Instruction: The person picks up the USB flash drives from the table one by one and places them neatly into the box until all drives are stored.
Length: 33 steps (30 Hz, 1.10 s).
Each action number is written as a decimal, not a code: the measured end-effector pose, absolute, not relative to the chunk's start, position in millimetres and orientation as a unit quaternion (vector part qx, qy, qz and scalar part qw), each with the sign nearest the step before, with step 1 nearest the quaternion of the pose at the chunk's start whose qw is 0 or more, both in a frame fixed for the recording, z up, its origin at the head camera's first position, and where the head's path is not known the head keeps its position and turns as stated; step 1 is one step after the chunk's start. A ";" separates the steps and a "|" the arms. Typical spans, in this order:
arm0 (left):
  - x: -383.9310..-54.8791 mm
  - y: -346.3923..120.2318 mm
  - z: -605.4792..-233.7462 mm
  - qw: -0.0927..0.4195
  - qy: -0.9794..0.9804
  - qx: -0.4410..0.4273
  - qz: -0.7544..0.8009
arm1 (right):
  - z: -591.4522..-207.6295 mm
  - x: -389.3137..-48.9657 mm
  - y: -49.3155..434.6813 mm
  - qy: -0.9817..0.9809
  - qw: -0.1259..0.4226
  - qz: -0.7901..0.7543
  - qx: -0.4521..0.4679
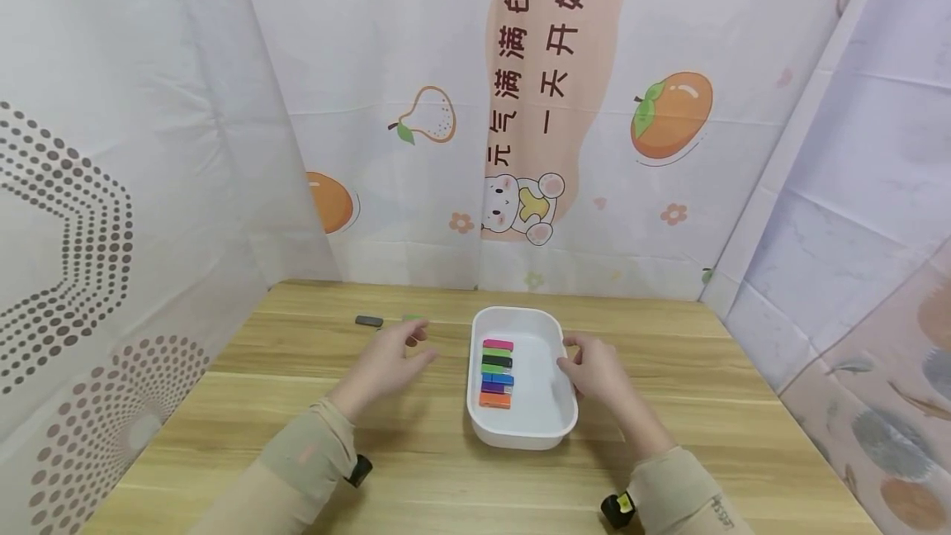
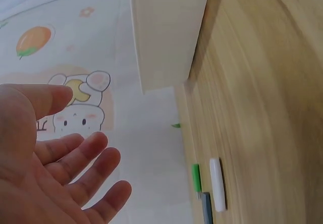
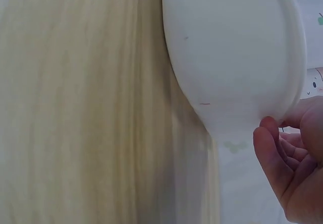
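A white plastic tray point(image 1: 538, 378) stands on the wooden table. Along its left side lie several small USB flash drives point(image 1: 497, 380) in a column, coloured pink, green, black, blue, purple and orange. My right hand point(image 1: 594, 366) pinches the tray's right rim, thumb over the edge; the right wrist view shows fingertips against the outer wall. Left of the tray, my left hand point(image 1: 390, 362) hovers with nothing in it, fingers loosely spread. Beyond that hand lie a dark flash drive point(image 1: 369, 321) and a green one point(image 2: 196, 177). A white stick point(image 2: 217, 183) lies beside them.
Printed curtains point(image 1: 416, 213) close off the back and both sides of the table point(image 1: 416, 485). Each wrist carries a small black camera point(image 1: 618, 510).
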<state>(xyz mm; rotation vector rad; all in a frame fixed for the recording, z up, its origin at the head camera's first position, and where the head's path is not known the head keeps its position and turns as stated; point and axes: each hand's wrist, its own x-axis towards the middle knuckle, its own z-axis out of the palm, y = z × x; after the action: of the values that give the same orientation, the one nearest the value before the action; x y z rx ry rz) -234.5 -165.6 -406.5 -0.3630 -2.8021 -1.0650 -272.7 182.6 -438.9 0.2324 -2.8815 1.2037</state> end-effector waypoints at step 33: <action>-265.5 -229.6 -404.3 0.074 -0.934 -0.108 -0.332 | -452.1 -271.1 173.7 -0.941 0.057 0.323 0.087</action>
<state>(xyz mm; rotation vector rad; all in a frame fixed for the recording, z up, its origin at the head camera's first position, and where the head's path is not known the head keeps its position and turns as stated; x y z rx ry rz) -265.5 -229.6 -404.3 -0.3250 -2.8029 -0.9976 -271.1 173.7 -452.1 0.2643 -2.8534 0.9784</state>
